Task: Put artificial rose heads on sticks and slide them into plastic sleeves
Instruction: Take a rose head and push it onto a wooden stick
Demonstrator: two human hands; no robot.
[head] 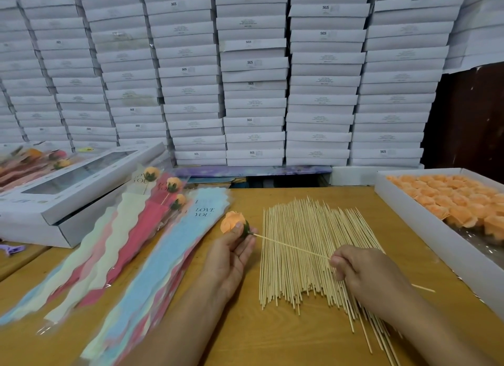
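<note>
Stick and flower meet at the centre of the yellow-brown wooden table (pixel 286 344). The left hand (pixel 231 254) is closed around 1 orange artificial rose head with a green base (pixel 234 223), thumb on the petals, fingers curled under. The right hand (pixel 365 270) pinches 1 thin pale bamboo stick (pixel 293 246) near its rear part; a short end shows behind the hand at 4 o'clock. The long axis of the stick runs from the right hand toward 10 o'clock, and its tip touches the green base of the rose head. I cannot tell whether the tip has gone inside the base.

I judge that the next move depends on this line: the stick must be pushed along its own axis toward the left hand while that hand keeps the rose head steady. If the push goes off this line, the thin stick may bend.

The fanned pile of loose bamboo sticks (pixel 308 254) lies under the held one. The heap of coloured wavy-edged plastic sleeves (pixel 152 256) is at 9 o'clock, nearer to the left hand. The white cardboard tray of orange rose heads (pixel 425 237) is at 2 o'clock.
</note>
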